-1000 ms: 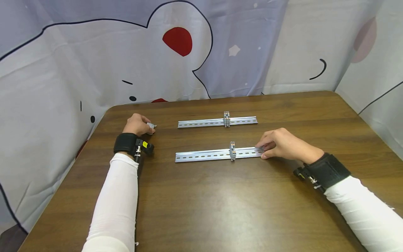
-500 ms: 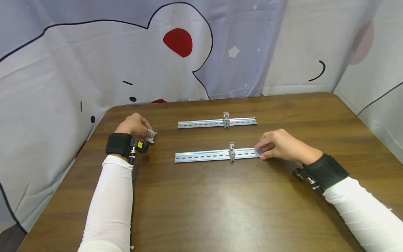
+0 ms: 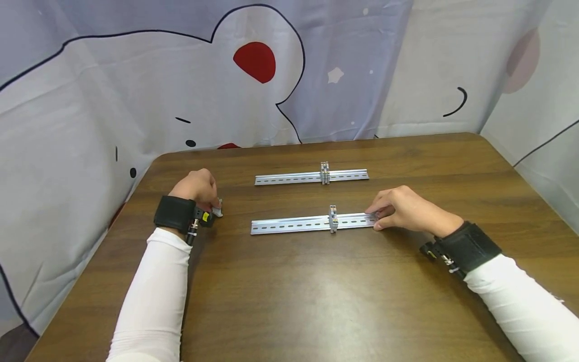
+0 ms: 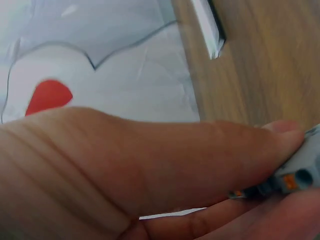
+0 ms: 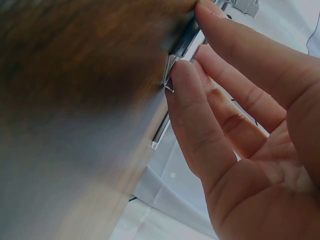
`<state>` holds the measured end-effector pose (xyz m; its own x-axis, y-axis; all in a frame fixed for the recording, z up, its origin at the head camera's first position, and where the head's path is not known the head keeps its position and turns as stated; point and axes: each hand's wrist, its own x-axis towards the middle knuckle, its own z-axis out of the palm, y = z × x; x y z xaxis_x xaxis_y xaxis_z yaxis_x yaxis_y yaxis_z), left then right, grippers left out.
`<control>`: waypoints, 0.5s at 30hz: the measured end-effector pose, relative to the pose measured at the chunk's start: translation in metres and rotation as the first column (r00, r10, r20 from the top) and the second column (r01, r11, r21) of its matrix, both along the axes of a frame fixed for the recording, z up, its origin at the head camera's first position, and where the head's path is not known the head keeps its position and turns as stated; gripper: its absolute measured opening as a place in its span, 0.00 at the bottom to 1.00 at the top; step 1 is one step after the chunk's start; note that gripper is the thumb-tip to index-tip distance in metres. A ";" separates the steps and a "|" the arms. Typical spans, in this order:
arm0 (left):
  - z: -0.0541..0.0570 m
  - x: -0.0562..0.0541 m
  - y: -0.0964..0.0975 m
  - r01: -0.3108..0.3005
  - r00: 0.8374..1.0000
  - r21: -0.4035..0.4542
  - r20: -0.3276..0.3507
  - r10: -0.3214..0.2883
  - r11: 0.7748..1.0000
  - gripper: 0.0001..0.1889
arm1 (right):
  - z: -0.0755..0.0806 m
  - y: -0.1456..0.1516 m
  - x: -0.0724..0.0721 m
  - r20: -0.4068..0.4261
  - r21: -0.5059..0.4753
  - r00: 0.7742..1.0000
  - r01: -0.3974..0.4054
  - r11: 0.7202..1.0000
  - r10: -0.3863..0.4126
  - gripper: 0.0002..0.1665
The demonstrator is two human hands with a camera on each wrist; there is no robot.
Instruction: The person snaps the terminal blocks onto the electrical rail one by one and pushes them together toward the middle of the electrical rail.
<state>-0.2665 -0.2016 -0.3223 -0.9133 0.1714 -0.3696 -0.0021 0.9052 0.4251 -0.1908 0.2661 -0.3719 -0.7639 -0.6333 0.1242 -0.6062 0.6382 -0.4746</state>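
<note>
My left hand [image 3: 195,188] pinches a grey terminal block [image 3: 218,208] over the left part of the table. In the left wrist view, orange and dark round spots show on that terminal block [image 4: 300,172] between thumb and fingers. My right hand [image 3: 402,207] grips the right end of the nearer slotted metal DIN rail [image 3: 289,224], thumb on the near edge and fingers on the far one. One terminal block [image 3: 333,219] sits upright on this rail, right of its middle. The right wrist view shows the fingertips [image 5: 187,75] at the rail's end.
A second DIN rail [image 3: 287,178] lies farther back, roughly parallel, with a small group of terminal blocks [image 3: 325,173] on it. Both rails rest on a brown wooden table [image 3: 316,291]. A printed curtain [image 3: 149,95] hangs behind the table's far edge.
My left hand has moved toward me with the terminal block and turned, fingers now pointing more downward. My right hand stays on the end of the nearer rail.
</note>
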 end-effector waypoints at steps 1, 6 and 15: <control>0.000 0.003 0.002 0.022 1.000 -0.019 0.003 -0.022 1.000 0.07 | 0.000 -0.001 0.000 -0.001 0.001 1.000 0.000 1.000 0.000 0.20; -0.001 0.016 0.017 0.129 0.992 -0.095 0.004 -0.129 0.987 0.06 | 0.003 -0.003 0.001 -0.022 0.011 1.000 0.008 1.000 -0.008 0.20; -0.002 0.038 0.039 0.233 0.973 -0.086 0.021 -0.232 0.969 0.08 | 0.003 -0.003 0.003 -0.052 0.020 0.998 0.022 1.000 -0.021 0.20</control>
